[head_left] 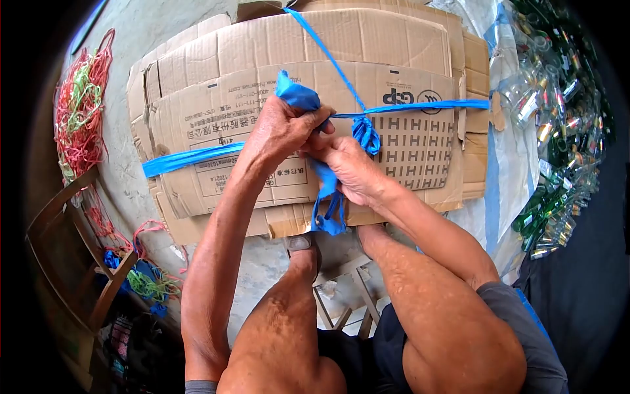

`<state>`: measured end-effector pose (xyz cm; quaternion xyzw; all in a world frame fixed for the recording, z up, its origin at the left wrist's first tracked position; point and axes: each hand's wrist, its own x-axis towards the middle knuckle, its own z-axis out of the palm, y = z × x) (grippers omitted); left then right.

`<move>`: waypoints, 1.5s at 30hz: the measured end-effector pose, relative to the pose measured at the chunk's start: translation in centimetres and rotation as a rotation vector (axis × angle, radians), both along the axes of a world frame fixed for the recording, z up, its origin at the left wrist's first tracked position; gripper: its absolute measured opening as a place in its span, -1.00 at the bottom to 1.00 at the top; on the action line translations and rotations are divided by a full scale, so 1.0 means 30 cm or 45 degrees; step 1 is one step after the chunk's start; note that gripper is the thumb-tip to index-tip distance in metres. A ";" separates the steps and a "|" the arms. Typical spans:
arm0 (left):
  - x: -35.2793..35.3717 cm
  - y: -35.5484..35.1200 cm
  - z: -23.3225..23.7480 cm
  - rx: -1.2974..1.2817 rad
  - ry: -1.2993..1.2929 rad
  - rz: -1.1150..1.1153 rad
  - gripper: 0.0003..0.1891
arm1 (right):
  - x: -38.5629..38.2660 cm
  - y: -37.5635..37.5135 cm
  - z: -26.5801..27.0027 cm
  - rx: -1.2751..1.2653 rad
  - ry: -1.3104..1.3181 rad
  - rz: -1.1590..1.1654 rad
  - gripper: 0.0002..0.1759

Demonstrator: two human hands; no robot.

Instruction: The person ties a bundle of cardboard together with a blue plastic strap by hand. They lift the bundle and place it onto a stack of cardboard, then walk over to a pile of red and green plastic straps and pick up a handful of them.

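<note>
A stack of flattened cardboard [367, 46] lies on the floor in front of my feet. A blue cloth strap [197, 157] runs across it from left to right, and another length comes down from its far edge to a knot [366, 131]. My left hand [289, 125] is closed around the strap, and a loose blue end sticks up above its fingers. Right beside it, my right hand [348, 167] is closed on the strap too, with blue ends hanging below toward my feet. The fingers partly hide the spot where the hands meet.
Many glass bottles [558, 151] lie at the right beside a white sheet [459, 230]. Red and green strings [82, 105] are heaped on the left. A wooden chair [65, 243] stands at the lower left, near more tangled string [147, 282].
</note>
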<state>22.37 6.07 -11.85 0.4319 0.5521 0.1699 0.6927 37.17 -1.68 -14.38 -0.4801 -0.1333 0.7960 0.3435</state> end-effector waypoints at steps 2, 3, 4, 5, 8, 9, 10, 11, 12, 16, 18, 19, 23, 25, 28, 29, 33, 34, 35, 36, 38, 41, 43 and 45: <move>0.004 -0.010 0.004 0.133 0.050 -0.060 -0.78 | 0.012 -0.007 -0.010 -0.066 -0.065 0.266 -0.72; 0.010 -0.025 0.020 0.132 0.025 -0.046 -0.79 | 0.028 0.011 0.050 -0.087 -0.127 0.466 -0.72; 0.011 -0.032 0.028 0.131 0.001 -0.031 -0.79 | 0.046 0.017 0.085 -0.107 -0.189 0.667 -0.72; -0.001 -0.046 -0.004 0.280 0.011 -0.097 -0.79 | 0.066 0.010 0.089 0.114 -0.241 0.869 -0.68; -0.003 -0.091 -0.035 0.938 0.211 -0.204 -0.83 | 0.156 0.024 0.179 0.165 -0.463 1.064 -0.68; 0.009 -0.106 -0.030 1.111 0.249 -0.186 -0.77 | 0.196 0.054 0.210 0.147 -0.505 1.054 -0.69; 0.009 -0.117 -0.021 1.113 0.275 -0.228 -0.74 | 0.236 0.093 0.227 0.130 -0.549 1.045 -0.70; 0.014 -0.126 -0.019 1.161 0.291 -0.210 -0.72 | 0.273 0.116 0.221 0.219 -0.643 0.850 -0.70; 0.020 -0.136 -0.017 1.208 0.308 -0.194 -0.70 | 0.295 0.138 0.212 0.305 -0.730 0.650 -0.71; 0.039 -0.147 0.006 1.283 0.295 -0.174 -0.66 | 0.271 0.237 0.138 0.826 -1.073 0.542 -0.65; 0.041 -0.153 0.010 1.256 0.292 -0.172 -0.65 | 0.221 0.278 0.121 0.966 -1.072 0.606 -0.63; 0.044 -0.155 0.003 1.293 0.279 -0.145 -0.64 | 0.191 0.294 0.113 1.011 -0.938 0.605 -0.61; 0.038 -0.162 -0.001 1.339 0.271 -0.152 -0.64 | 0.130 0.352 0.114 0.900 -0.769 0.781 -0.61; 0.042 -0.172 -0.020 1.338 0.222 -0.143 -0.62 | 0.121 0.369 0.107 0.755 -0.797 0.922 -0.63; 0.041 -0.175 -0.035 1.397 0.202 -0.103 -0.68 | 0.103 0.355 0.066 0.665 -0.640 0.816 -0.68; 0.040 -0.174 -0.038 1.392 0.183 -0.096 -0.71 | 0.098 0.342 0.051 0.626 -0.555 0.702 -0.68; 0.034 -0.158 -0.027 1.480 0.182 -0.079 -0.79 | 0.107 0.315 0.022 0.384 -0.090 0.175 -0.76; 0.035 -0.150 -0.017 1.531 0.199 -0.076 -0.81 | 0.111 0.312 0.013 0.337 0.023 0.026 -0.77; 0.036 -0.148 -0.003 1.479 0.201 -0.070 -0.89 | 0.134 0.319 0.003 0.330 0.124 0.001 -0.81; 0.032 -0.157 0.002 1.408 0.237 -0.065 -0.92 | 0.147 0.323 0.006 0.281 0.227 -0.055 -0.82; 0.016 -0.163 0.009 1.280 0.306 -0.052 -0.96 | 0.168 0.319 0.016 0.145 0.409 -0.169 -0.83; 0.013 -0.146 0.062 1.104 0.209 -0.046 -0.87 | 0.170 0.317 0.000 0.167 0.485 -0.136 -0.84; 0.034 -0.146 0.067 0.783 -0.143 0.160 -0.78 | 0.172 0.328 0.028 0.226 0.394 -0.086 -0.83; 0.011 -0.126 0.085 0.653 -0.066 0.064 -0.75 | 0.173 0.315 0.057 0.267 0.285 -0.043 -0.81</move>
